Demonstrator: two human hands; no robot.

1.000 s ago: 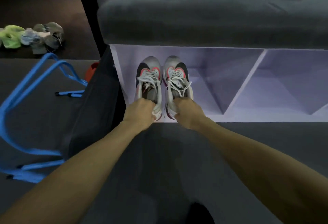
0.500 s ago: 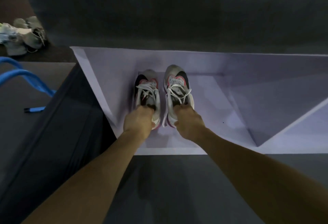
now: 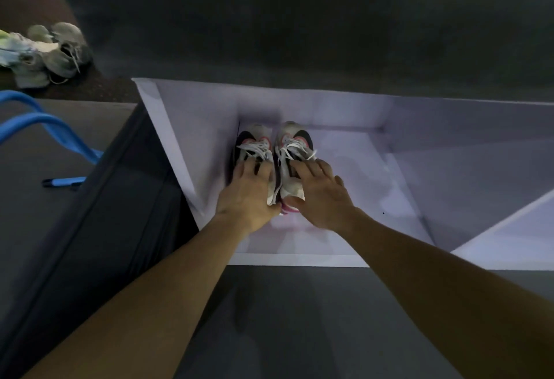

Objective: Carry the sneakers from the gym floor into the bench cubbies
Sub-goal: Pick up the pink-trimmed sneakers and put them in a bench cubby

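A pair of white, black and pink sneakers stands side by side deep in the leftmost white cubby [image 3: 344, 237] of the bench, toes against the back wall. My left hand [image 3: 250, 191] rests on the heel end of the left sneaker [image 3: 253, 144] with fingers stretched over its opening. My right hand [image 3: 319, 192] lies flat on the right sneaker [image 3: 293, 144], fingers spread over the laces. Both heels are partly hidden under my hands.
Several more sneakers [image 3: 45, 54], grey and pale green, lie on the dark floor at far left. A blue metal frame [image 3: 45, 126] stands left of the bench's dark side panel [image 3: 99, 228]. The grey padded bench top [image 3: 299, 18] overhangs the cubbies. Another cubby [image 3: 509, 243] opens to the right.
The sneakers have slid deeper into the cubby, up to its back wall. My hands have gone from gripping the heels to lying with straight fingers on top. The camera has moved closer.
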